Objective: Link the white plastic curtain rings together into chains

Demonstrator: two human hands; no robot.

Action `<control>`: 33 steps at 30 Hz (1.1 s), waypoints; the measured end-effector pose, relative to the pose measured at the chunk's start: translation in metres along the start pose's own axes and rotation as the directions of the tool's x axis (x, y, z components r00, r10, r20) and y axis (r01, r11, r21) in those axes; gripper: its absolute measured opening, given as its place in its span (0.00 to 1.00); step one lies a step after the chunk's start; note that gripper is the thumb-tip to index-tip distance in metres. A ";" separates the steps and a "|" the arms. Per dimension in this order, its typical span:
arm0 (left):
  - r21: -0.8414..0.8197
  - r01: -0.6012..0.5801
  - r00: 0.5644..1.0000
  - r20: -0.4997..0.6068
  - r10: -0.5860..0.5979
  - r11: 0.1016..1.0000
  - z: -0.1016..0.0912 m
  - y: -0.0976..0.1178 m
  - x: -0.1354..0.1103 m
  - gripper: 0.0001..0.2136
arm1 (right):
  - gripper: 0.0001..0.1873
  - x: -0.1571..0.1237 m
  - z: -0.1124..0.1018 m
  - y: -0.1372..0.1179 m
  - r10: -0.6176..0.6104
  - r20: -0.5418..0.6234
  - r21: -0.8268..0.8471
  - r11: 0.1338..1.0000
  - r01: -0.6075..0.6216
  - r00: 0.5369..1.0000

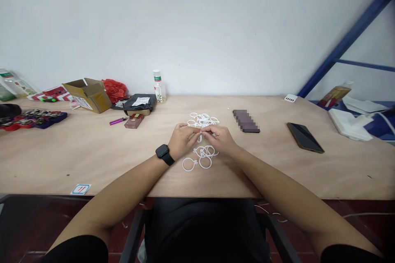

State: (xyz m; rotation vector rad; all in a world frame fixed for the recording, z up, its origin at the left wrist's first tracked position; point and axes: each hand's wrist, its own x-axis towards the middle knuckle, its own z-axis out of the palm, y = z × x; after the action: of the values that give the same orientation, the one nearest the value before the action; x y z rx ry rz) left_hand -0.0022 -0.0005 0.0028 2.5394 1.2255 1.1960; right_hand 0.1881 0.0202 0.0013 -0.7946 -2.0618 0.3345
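My left hand (182, 139), with a black watch on its wrist, and my right hand (221, 138) meet over the middle of the wooden table (92, 152). Both pinch a small white plastic ring (201, 134) between their fingertips. A loose pile of white rings (203, 120) lies just beyond the hands. A smaller group of several rings (200, 157) lies on the near side, between my wrists.
A dark phone (305, 137) lies to the right, and a blurred dark object (246, 121) sits nearer the centre. To the left are a purple lighter (117, 121), a small red box (133, 121), a black bag (140, 103), a bottle (158, 86) and a cardboard box (88, 94).
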 end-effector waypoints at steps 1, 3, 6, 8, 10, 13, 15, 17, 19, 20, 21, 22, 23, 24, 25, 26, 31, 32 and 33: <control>0.007 0.000 1.000 -0.016 0.000 1.000 0.001 -0.002 0.000 0.08 | 0.08 0.001 -0.001 0.001 -0.023 -0.006 -0.027 0.999 0.023 1.000; 0.034 0.009 0.999 -0.041 -0.007 0.999 0.003 -0.005 0.000 0.11 | 0.09 0.002 -0.005 0.006 -0.076 -0.032 -0.097 0.993 0.073 0.997; 0.044 0.006 1.000 0.001 -0.006 0.999 0.003 -0.009 0.000 0.14 | 0.10 0.003 -0.013 0.016 -0.117 -0.082 -0.223 0.970 0.097 0.990; 0.015 -0.041 0.993 0.116 0.039 0.999 0.002 -0.010 0.000 0.13 | 0.10 0.004 -0.017 0.023 -0.084 -0.087 -0.299 0.953 0.054 0.993; -0.028 -0.110 0.962 0.247 0.114 0.994 0.002 -0.009 0.000 0.12 | 0.10 0.004 -0.019 0.030 -0.013 -0.052 -0.351 0.936 -0.007 0.999; -0.088 -0.189 0.902 0.379 0.208 0.978 0.003 -0.008 -0.001 0.13 | 0.07 0.005 -0.018 0.035 0.092 0.018 -0.348 0.934 -0.080 0.996; -0.118 -0.209 0.873 0.425 0.240 0.971 0.004 -0.007 -0.001 0.13 | 0.07 0.005 -0.016 0.033 0.114 0.053 -0.294 0.951 -0.094 0.992; -0.138 -0.211 0.856 0.452 0.252 0.968 0.005 -0.007 -0.002 0.13 | 0.07 0.005 -0.016 0.027 0.091 0.093 -0.225 0.972 -0.069 0.991; -0.135 -0.205 0.849 0.468 0.245 0.969 0.004 -0.007 -0.002 0.13 | 0.06 0.005 -0.017 0.020 0.040 0.155 -0.159 0.987 -0.015 0.987; -0.120 -0.200 0.850 0.473 0.232 0.973 0.004 -0.007 -0.002 0.13 | 0.06 0.005 -0.017 0.017 0.011 0.201 -0.128 0.992 0.015 0.980; -0.094 -0.191 0.853 0.476 0.213 0.977 0.003 -0.007 -0.001 0.13 | 0.05 0.004 -0.018 0.014 -0.018 0.253 -0.095 0.994 0.044 0.967; -0.064 -0.181 0.857 0.480 0.189 0.981 0.002 -0.007 -0.001 0.13 | 0.04 0.004 -0.018 0.011 -0.045 0.307 -0.062 0.996 0.067 0.951; -0.032 -0.170 0.861 0.481 0.165 0.985 0.001 -0.006 -0.001 0.13 | 0.04 0.003 -0.019 0.009 -0.066 0.358 -0.032 0.996 0.083 0.931; -0.005 -0.160 0.865 0.481 0.143 0.987 0.000 -0.006 -0.001 0.14 | 0.03 0.003 -0.019 0.007 -0.080 0.403 -0.008 0.996 0.091 0.912; 0.016 -0.153 0.867 0.481 0.126 0.988 0.000 -0.007 -0.001 0.14 | 0.03 0.002 -0.019 0.006 -0.085 0.439 0.008 0.996 0.091 0.895; 0.029 -0.146 0.869 0.481 0.114 0.989 -0.001 -0.007 -0.001 0.14 | 0.02 0.002 -0.019 0.005 -0.083 0.464 0.015 0.996 0.086 0.882; 0.058 -0.123 0.872 0.482 0.080 0.991 -0.002 -0.008 -0.001 0.15 | 0.05 0.002 -0.019 0.006 -0.031 0.526 -0.017 0.999 0.047 0.850; 0.060 -0.116 0.873 0.482 0.073 0.991 -0.002 -0.007 -0.001 0.15 | 0.05 0.002 -0.019 0.007 -0.016 0.532 -0.030 0.999 0.038 0.846; 0.061 -0.107 0.873 0.484 0.065 0.992 -0.003 -0.006 0.000 0.15 | 0.05 0.002 -0.018 0.008 -0.002 0.538 -0.043 0.999 0.030 0.843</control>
State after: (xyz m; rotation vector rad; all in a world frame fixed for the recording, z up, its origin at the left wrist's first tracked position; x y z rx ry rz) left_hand -0.0082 0.0027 0.0020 2.7366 1.0640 0.4661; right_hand 0.2054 0.0267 0.0093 -0.7710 -2.6105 0.5485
